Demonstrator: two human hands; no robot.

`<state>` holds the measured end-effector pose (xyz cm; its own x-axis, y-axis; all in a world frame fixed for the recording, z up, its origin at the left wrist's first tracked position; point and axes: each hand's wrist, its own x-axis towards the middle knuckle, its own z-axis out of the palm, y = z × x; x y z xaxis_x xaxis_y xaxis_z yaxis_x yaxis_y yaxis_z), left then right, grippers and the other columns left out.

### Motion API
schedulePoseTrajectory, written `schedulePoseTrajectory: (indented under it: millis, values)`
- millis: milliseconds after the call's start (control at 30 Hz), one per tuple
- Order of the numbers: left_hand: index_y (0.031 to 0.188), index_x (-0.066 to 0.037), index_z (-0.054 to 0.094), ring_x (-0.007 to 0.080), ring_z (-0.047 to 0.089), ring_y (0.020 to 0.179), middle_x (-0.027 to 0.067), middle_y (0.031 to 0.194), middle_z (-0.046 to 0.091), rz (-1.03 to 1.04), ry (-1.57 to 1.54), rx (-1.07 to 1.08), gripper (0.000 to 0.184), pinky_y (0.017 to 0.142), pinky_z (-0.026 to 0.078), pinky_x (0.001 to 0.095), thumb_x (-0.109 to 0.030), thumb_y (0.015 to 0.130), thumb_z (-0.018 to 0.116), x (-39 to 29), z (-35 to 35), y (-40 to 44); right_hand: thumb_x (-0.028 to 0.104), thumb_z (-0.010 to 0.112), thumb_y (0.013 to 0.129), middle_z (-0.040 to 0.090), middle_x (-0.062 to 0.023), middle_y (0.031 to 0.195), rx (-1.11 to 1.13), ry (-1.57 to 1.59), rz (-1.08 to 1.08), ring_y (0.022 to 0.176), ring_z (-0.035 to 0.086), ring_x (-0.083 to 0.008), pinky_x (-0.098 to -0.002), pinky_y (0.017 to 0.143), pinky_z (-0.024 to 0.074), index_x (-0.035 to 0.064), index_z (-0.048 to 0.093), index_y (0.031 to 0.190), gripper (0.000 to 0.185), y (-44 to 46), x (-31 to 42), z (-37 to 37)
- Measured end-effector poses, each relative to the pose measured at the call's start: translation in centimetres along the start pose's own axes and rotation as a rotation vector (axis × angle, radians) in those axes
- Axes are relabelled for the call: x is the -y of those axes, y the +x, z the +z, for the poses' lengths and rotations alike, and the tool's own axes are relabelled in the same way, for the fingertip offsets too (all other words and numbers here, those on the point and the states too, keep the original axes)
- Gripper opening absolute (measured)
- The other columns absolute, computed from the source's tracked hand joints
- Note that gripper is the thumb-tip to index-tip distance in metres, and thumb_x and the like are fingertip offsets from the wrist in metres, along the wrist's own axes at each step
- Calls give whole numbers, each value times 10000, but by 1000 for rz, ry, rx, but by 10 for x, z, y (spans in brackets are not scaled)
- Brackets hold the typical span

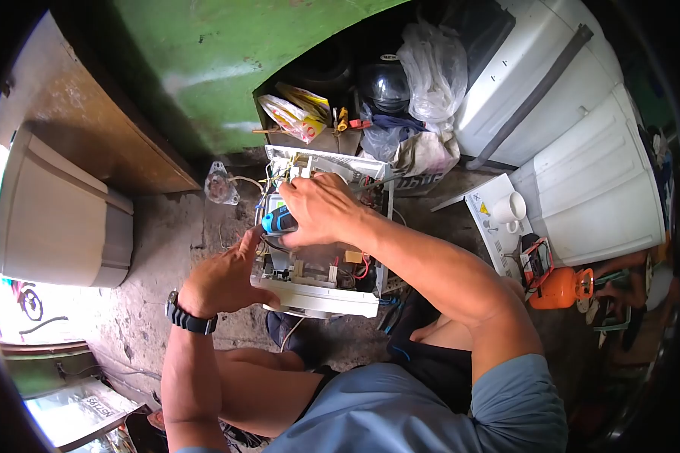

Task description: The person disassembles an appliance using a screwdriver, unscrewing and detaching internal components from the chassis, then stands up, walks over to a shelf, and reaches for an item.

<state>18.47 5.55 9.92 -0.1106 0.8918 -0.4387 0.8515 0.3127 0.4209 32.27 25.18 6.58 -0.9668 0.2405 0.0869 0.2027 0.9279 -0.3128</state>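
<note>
An opened white appliance [321, 307], its look that of a microwave oven without its cover, sits on the floor before me, with wires and components exposed. Over its left part, my right hand [321, 208] is closed around a blue-and-black screwdriver [279, 220]; its tip is hidden. My left hand [223, 278] is at the appliance's left edge, thumb and index finger apart, the fingertip close to the blue end of the handle. Whether that fingertip touches the handle I cannot tell. A round metal part with a flange [221, 185] lies off the far left corner, a cable beside it.
To the right, a white panel [482, 204] holds a white cup-shaped part [511, 206], near a red-and-black meter [536, 263] and an orange gas canister [555, 288]. White appliance bodies stand left [64, 215] and right [589, 170]. Plastic bags [434, 68] and a black helmet [385, 87] fill the back.
</note>
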Motion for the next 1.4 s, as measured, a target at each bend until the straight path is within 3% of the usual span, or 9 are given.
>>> schedulePoseTrajectory:
  millis: [167, 400, 733, 867, 1000, 1033, 1167, 1267, 1400]
  values:
    - [1518, 52, 292, 385, 577, 1297, 269, 1424, 555, 18, -75, -95, 1180, 1042, 495, 440, -475, 673, 924, 13, 9, 2, 465, 790, 654, 693, -206, 906, 43, -25, -10, 817, 703, -389, -481, 790, 550, -39, 648, 1044, 653, 3, 8, -8]
    - [1505, -52, 380, 380, 589, 1274, 204, 1439, 549, 20, -82, -44, 1089, 1039, 499, 445, -501, 666, 909, 16, 5, 1, 480, 845, 657, 676, -199, 1042, -50, -6, 160, 900, 690, -388, -477, 850, 540, 11, 610, 1187, 746, -30, 8, -5]
    - [1512, -86, 449, 356, 578, 1292, 150, 1411, 580, 126, -7, -48, 1090, 1052, 478, 471, -614, 654, 864, 22, 3, 1, 370, 924, 583, 632, -109, 974, -390, 10, -101, 796, 670, -309, -417, 718, 549, 36, 636, 1151, 719, -44, 18, -19]
    - [1436, -114, 522, 357, 603, 1249, 118, 1387, 599, 62, -15, -32, 975, 1015, 497, 472, -614, 668, 856, 19, -3, 1, 385, 920, 601, 648, -116, 954, -324, 19, -61, 824, 685, -325, -430, 736, 558, 36, 637, 1143, 704, -33, 16, -29]
    - [1312, -128, 617, 344, 618, 1214, 123, 1277, 634, 58, -134, -170, 714, 998, 513, 469, -610, 808, 767, 29, 7, 11, 381, 923, 603, 650, -125, 978, -291, 11, -45, 851, 684, -340, -437, 747, 556, 30, 634, 1147, 709, -35, 26, -28]
    - [1251, -119, 650, 354, 628, 1173, 134, 1196, 642, 136, -145, -257, 485, 965, 526, 466, -474, 923, 698, 36, 12, 16, 377, 925, 605, 650, -129, 989, -304, 19, -45, 862, 682, -347, -443, 753, 554, 29, 632, 1151, 711, -36, 26, -27]
    - [1174, -52, 666, 379, 638, 1137, 187, 1194, 649, 205, -278, -524, 250, 916, 533, 460, -173, 958, 629, 39, 14, 42, 377, 932, 606, 647, -136, 1011, -293, 8, -52, 887, 678, -361, -454, 764, 552, 27, 630, 1164, 725, -36, 26, -25]
    - [1104, -6, 682, 379, 677, 1058, 198, 1134, 699, 248, -450, -766, 216, 891, 546, 453, -138, 939, 638, 46, 36, 76, 382, 937, 607, 648, -135, 1002, -294, 4, -68, 879, 679, -358, -454, 760, 553, 28, 632, 1168, 730, -35, 27, -22]
    - [1101, 3, 695, 396, 715, 902, 186, 961, 748, 43, -508, -583, 273, 805, 567, 442, -156, 880, 688, 44, 33, 79, 366, 942, 607, 658, -135, 1000, -300, 22, -42, 884, 688, -351, -447, 763, 562, 27, 635, 1169, 724, -38, 26, -21]
